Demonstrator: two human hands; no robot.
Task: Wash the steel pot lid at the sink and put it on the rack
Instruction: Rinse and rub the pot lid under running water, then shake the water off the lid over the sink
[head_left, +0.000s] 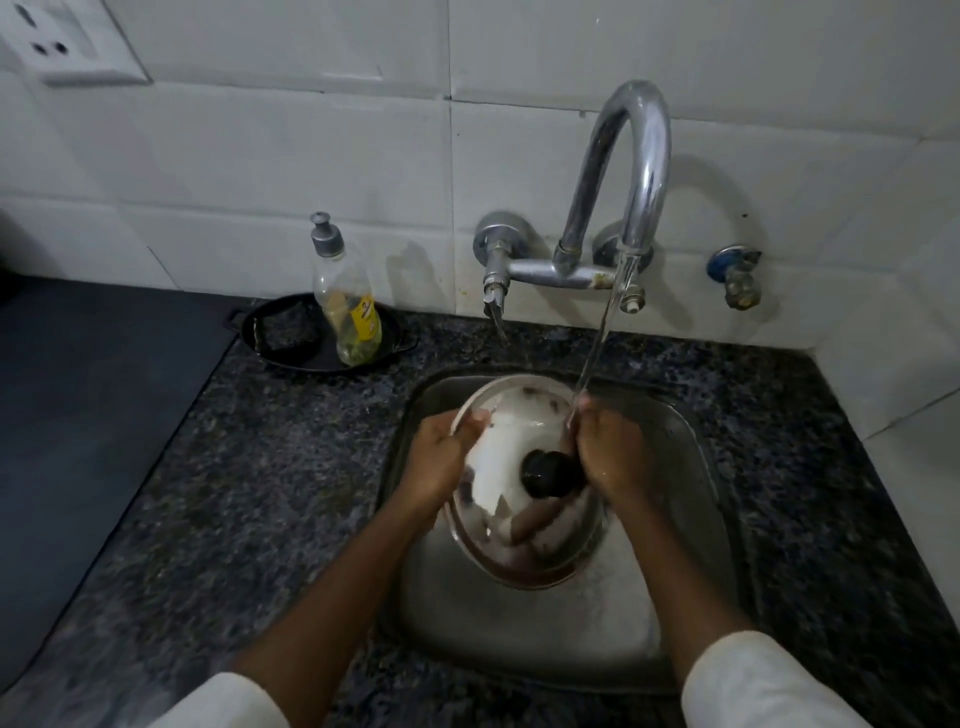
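The round steel pot lid (511, 452) with a black knob (546, 474) is held tilted over the steel sink (524, 639). My left hand (441, 457) grips the lid's left rim, thumb on top. My right hand (608, 452) holds the lid's right side next to the knob. Water runs from the curved chrome tap (631, 171) and lands on the fingers of my right hand at the lid's upper right edge. No rack is in view.
A nearly empty dish-soap bottle (345, 306) stands in a black oval pan (317, 335) with a dark scrubber, left of the tap. Dark speckled granite counter (249, 467) surrounds the sink. A second small tap (737, 278) sits on the tiled wall at right.
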